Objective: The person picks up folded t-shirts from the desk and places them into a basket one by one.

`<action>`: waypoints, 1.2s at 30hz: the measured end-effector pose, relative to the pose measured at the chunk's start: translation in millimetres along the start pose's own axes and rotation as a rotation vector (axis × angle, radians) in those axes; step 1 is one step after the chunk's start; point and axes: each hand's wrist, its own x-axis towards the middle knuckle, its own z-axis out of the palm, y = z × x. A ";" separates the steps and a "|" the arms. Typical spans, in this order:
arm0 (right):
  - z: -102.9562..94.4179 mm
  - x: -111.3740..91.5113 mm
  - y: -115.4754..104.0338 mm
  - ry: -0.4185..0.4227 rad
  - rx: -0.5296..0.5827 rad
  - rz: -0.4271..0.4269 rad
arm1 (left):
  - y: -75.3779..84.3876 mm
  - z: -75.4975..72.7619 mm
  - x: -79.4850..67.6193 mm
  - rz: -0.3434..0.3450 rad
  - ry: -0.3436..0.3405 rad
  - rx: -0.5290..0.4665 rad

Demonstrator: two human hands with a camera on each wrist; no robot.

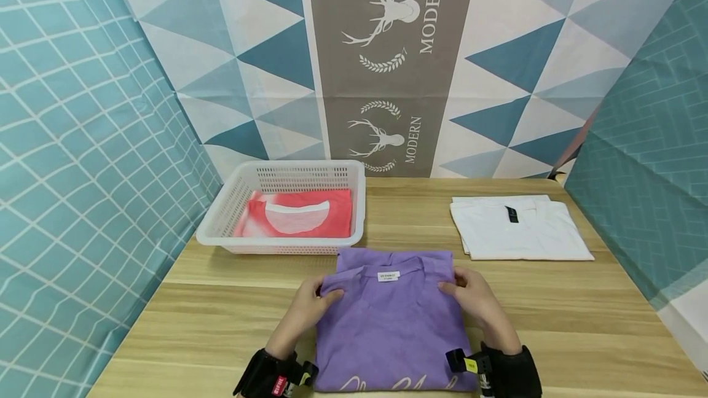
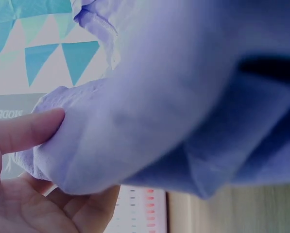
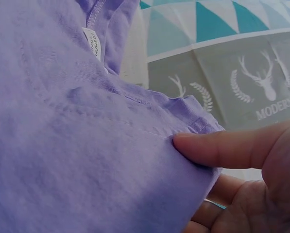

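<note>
A folded purple T-shirt (image 1: 393,324) lies at the front of the wooden table, its neckline and white label (image 1: 388,276) toward the back and pale lettering along its near edge. My left hand (image 1: 311,303) pinches the shirt's left shoulder edge, thumb on top and fingers beneath. At the opposite shoulder, my right hand (image 1: 474,295) pinches the cloth the same way. Both wrist views show the thumbs pressed on the purple fabric (image 2: 130,111), with the fingers partly hidden under it. The label (image 3: 92,44) appears in the right wrist view.
Behind the shirt on the left stands a white plastic basket (image 1: 357,201) holding a folded red and white shirt (image 1: 298,214). A folded white shirt (image 1: 522,232) with a black label lies at the back right. Patterned cloth (image 1: 276,48) hangs behind the table.
</note>
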 end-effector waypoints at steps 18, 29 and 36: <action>-12.0 -22.2 -10.4 0.003 0.071 -0.006 | 18.8 4.5 -21.0 -0.078 0.138 -0.097; -18.6 -29.4 -17.6 0.030 0.090 -0.022 | 28.9 2.9 -22.3 -0.048 0.160 -0.119; -22.2 -33.2 -20.4 0.022 0.102 -0.038 | 32.9 1.5 -24.4 -0.020 0.173 -0.137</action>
